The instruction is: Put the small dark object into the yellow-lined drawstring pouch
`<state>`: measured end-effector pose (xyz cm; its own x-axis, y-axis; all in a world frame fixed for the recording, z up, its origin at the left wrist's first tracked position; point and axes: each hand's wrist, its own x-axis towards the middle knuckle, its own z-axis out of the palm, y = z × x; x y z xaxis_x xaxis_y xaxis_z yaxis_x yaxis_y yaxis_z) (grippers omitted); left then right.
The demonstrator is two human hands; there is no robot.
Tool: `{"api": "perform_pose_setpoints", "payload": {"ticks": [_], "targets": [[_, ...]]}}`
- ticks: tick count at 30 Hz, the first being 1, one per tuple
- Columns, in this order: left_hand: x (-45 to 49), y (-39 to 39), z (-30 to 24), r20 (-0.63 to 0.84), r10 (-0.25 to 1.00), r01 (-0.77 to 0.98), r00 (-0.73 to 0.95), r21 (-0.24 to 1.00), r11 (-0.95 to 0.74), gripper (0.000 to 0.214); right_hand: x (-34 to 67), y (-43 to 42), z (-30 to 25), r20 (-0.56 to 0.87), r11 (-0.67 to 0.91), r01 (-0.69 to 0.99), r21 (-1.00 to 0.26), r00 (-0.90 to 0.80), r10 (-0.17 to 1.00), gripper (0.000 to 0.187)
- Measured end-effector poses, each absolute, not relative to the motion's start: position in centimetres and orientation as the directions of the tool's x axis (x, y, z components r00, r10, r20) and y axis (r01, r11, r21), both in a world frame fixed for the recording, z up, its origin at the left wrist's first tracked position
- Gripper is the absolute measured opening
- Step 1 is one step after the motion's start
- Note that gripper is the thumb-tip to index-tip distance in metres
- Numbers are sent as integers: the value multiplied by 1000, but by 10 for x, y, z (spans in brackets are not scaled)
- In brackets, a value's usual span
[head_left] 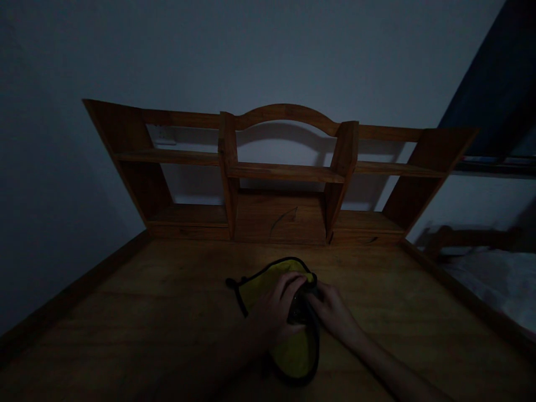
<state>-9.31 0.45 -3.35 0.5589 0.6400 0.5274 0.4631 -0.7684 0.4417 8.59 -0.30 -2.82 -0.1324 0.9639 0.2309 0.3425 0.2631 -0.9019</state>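
Note:
A yellow-green cloth with black edging and a small loop at one corner lies on the wooden desk, partly folded. My left hand curves over it, fingers bent around a dark, shiny object whose kind the dim light hides. From the right, my right hand pinches a gathered, dark-edged part of the cloth beside that object. Its fingertips are partly hidden by the fold.
Behind the cloth stands a wooden shelf unit with compartments and small drawers, against a pale wall. Raised wooden edges border the desk's sides. Beyond the right edge lies pale bedding. A power socket is behind the left compartment.

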Motion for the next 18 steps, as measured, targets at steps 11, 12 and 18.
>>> {"api": "perform_pose_setpoints", "payload": {"ticks": [11,12,18], "targets": [[-97,-4,-12,463,585,395,666,446,-803,87,99,-4,-21,312,334,516,-789,-131,941,18],[-97,-4,-12,462,587,404,665,439,-802,86,99,-4,-22,309,328,517,-791,-125,943,17],[-95,-1,-19,477,640,439,602,471,-765,84,96,-2,-26,281,283,492,-824,-79,956,18]]}}
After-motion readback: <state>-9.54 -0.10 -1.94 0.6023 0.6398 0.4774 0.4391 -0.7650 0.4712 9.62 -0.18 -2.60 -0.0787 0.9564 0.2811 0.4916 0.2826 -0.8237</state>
